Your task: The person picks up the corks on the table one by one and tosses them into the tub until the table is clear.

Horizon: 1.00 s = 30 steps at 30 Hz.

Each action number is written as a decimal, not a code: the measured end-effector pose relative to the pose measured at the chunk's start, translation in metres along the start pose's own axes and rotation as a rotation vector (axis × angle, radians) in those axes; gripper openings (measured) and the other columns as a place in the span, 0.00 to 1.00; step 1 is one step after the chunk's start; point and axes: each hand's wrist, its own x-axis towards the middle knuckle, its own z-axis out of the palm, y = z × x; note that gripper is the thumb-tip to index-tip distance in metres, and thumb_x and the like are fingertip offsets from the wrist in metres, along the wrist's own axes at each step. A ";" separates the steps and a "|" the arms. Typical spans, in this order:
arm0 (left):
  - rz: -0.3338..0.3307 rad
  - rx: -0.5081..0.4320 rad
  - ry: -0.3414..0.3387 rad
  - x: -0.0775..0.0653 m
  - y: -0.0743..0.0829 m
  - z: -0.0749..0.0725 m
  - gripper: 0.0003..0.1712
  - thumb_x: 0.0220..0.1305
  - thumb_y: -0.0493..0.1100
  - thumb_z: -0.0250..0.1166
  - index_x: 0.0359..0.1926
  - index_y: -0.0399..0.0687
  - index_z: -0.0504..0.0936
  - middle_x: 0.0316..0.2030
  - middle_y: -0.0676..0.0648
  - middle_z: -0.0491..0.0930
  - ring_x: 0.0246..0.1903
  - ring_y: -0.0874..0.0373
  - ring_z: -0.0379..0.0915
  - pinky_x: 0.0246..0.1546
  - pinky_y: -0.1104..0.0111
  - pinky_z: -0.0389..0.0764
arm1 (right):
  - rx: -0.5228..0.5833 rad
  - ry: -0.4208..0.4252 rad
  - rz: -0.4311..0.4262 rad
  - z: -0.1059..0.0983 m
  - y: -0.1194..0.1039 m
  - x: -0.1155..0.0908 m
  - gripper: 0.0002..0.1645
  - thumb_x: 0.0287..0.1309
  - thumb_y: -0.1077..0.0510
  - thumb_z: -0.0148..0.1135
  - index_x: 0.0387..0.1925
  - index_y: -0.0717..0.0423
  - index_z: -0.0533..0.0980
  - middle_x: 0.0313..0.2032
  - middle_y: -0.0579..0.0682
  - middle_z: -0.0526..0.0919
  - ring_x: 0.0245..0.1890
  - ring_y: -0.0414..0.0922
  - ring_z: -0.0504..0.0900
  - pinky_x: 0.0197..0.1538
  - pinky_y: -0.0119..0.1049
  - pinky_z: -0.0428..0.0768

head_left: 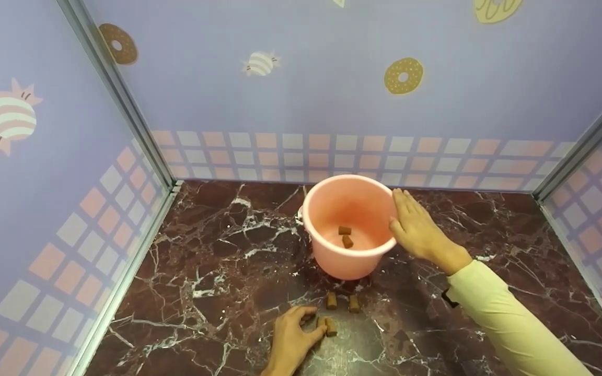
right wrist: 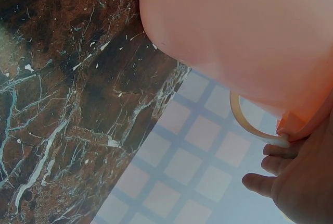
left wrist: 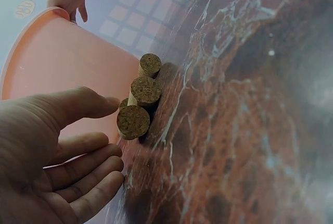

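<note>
We see our left hand (head_left: 291,332), its grip loosely parted and empty, beside four corks (head_left: 331,327) on the counter (head_left: 238,250); whether its thumb grazes one, we cannot quite tell. Our right hand (head_left: 417,228) rests straight-fingered against the pink bucket (head_left: 347,265), two more corks (head_left: 345,230) inside.
</note>
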 end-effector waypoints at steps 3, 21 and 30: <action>0.011 0.020 -0.002 -0.001 0.001 -0.001 0.21 0.47 0.38 0.87 0.42 0.39 0.90 0.39 0.47 0.88 0.38 0.51 0.86 0.42 0.61 0.89 | 0.005 0.001 -0.004 0.000 0.000 0.000 0.42 0.78 0.55 0.41 0.79 0.78 0.45 0.80 0.74 0.48 0.81 0.68 0.45 0.82 0.59 0.43; 0.057 0.047 -0.010 -0.002 0.001 -0.001 0.14 0.49 0.29 0.79 0.39 0.39 0.90 0.37 0.47 0.89 0.36 0.53 0.86 0.39 0.64 0.89 | 0.008 -0.005 -0.002 0.001 0.001 0.000 0.42 0.78 0.57 0.44 0.79 0.79 0.44 0.80 0.74 0.46 0.81 0.68 0.44 0.82 0.59 0.42; 0.070 0.049 0.009 -0.002 0.001 0.000 0.14 0.47 0.26 0.74 0.39 0.38 0.90 0.35 0.47 0.88 0.35 0.55 0.86 0.37 0.66 0.89 | 0.007 0.009 -0.010 0.001 0.000 0.000 0.41 0.77 0.57 0.44 0.79 0.79 0.45 0.79 0.75 0.48 0.81 0.69 0.46 0.82 0.60 0.44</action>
